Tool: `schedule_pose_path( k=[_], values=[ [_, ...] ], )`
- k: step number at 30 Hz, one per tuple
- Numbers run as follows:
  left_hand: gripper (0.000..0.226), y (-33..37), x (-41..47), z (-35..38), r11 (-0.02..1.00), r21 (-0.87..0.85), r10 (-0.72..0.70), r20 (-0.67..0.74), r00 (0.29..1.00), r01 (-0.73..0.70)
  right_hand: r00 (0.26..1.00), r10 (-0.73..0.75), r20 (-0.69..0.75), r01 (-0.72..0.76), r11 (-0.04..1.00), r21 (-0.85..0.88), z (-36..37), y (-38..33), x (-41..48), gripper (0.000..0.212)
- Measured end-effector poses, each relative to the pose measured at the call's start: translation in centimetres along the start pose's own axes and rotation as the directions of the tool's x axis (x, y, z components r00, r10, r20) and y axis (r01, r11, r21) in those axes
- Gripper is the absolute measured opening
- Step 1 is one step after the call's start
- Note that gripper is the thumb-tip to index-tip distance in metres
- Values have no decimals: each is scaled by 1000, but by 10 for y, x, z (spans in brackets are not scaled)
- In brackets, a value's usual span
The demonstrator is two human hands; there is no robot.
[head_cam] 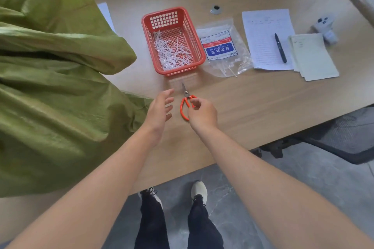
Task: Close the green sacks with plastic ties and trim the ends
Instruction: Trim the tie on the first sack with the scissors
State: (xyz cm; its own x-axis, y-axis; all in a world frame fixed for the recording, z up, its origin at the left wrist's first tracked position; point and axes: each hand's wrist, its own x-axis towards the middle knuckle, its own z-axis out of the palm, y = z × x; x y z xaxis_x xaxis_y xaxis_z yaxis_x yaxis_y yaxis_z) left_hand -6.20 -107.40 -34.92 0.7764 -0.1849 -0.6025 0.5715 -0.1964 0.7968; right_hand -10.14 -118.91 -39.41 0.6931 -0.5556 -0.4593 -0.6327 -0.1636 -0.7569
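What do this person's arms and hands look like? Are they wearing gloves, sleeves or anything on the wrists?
Both forearms are bare, with no sleeves in view. The left hand and right hand have no gloves, and I see no watch, bracelet or ring. Lower down, the person wears black trousers and pale shoes with dark laces.
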Motion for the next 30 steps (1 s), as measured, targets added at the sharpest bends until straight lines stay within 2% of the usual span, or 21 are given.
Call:
schedule_pose_path(
  k=[4,9,14,17,21,24,30],
  values=[
    [58,-10,29,-3,999,-1,-36,1,999,36,999,10,-34,-15,989,-150,20,10,27,29],
    [45,-18,51,-11,998,-19,-59,12,998,59,995,-39,-93,5,940,-342,36,25,41,16],
    [68,-12,55,-21,999,-11,-39,23,999,39,991,3,-137,-60,909,-413,46,22,40,21],
    [67,-3,55,-23,999,-17,-30,18,999,30,983,51,-176,-116,917,-382,50,16,38,26],
    [78,11,48,-23,1000,-16,-10,5,1000,11,982,147,-121,-182,911,-370,44,9,29,33],
    [80,21,40,-22,1000,-6,4,1,1000,-4,971,215,-101,-235,932,-274,39,4,21,35],
    [77,41,16,-21,998,-13,64,-9,998,-64,983,134,-123,-140,989,-45,26,-8,6,24]
  ],
)
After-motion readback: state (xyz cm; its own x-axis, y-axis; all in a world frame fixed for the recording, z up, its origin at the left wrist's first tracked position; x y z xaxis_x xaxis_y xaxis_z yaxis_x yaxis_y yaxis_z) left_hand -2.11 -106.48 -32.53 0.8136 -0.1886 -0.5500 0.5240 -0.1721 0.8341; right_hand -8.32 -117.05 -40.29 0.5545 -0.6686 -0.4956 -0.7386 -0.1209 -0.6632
